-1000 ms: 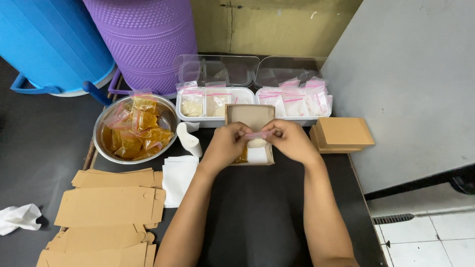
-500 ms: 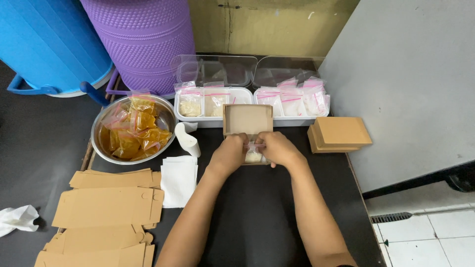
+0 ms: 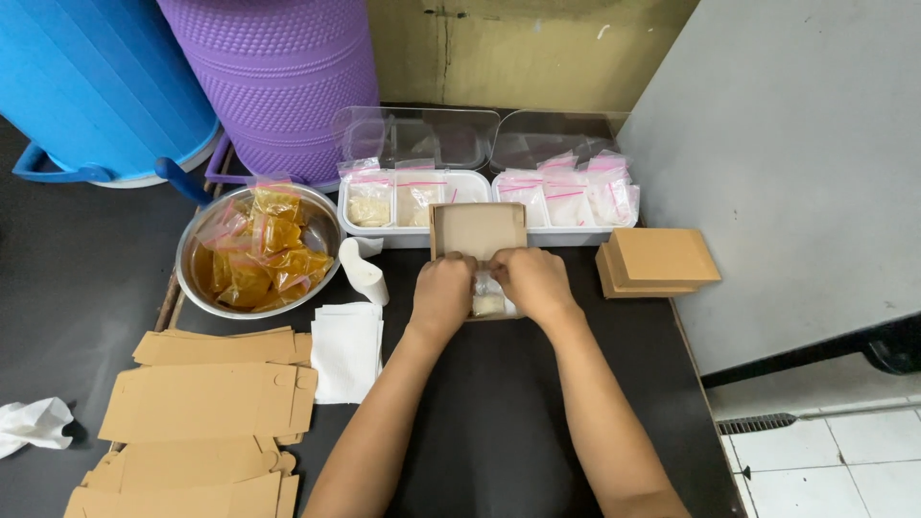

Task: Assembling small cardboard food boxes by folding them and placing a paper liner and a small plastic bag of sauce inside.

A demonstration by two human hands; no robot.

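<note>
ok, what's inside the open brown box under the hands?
A small clear packet of pale contents shows between the left hand and right hand in the open brown box. The rest is covered.

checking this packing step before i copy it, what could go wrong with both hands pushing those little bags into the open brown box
1. The small clear bag of pale powder sits squeezed between left hand and right hand; hard pressing might pop its seal.
2. The open brown cardboard box has its lid upright; it could crease.
3. The white plastic scoop lies near the left wrist and could get knocked.

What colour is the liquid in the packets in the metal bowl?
Amber-orange packets in the bowl, seen in the head view.
</note>
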